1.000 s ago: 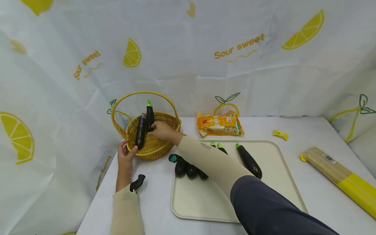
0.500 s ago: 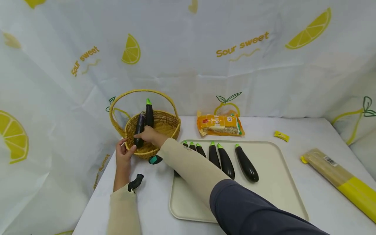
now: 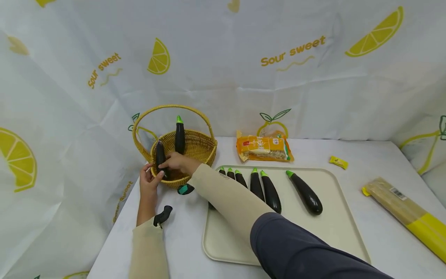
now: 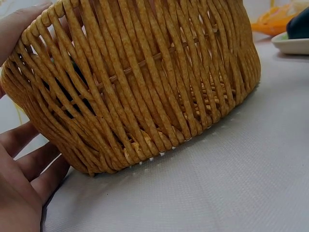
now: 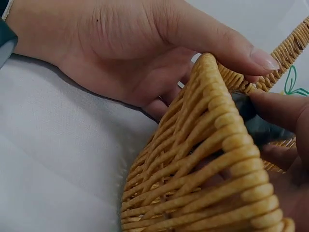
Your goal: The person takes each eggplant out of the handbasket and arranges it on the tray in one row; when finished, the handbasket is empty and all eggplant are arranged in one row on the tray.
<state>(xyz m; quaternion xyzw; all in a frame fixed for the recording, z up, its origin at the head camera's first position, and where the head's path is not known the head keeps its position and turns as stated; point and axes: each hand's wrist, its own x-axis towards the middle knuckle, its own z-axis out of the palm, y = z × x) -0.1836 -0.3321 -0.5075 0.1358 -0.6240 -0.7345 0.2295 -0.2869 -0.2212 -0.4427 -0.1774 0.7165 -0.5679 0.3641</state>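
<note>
In the head view, my left hand grips the near left rim of a wicker basket. The right wrist view shows its thumb over the rim and fingers along the outside. My right hand reaches inside and holds a dark eggplant that leans along the basket's left side. Part of this eggplant shows between the right fingers in the right wrist view. Another eggplant, with a bright green stem, leans against the back wall. From the left wrist, the basket's woven side fills most of the view.
Right of the basket lies a beige tray with several eggplants, some partly behind the right sleeve. Behind it is an orange food packet. A small yellow packet and a long yellow-and-tan package lie at right.
My right hand has let go of the back eggplant and moved left and nearer to the left one. That eggplant now sits lower, tilted against the left side. My left hand stays on the rim.
</note>
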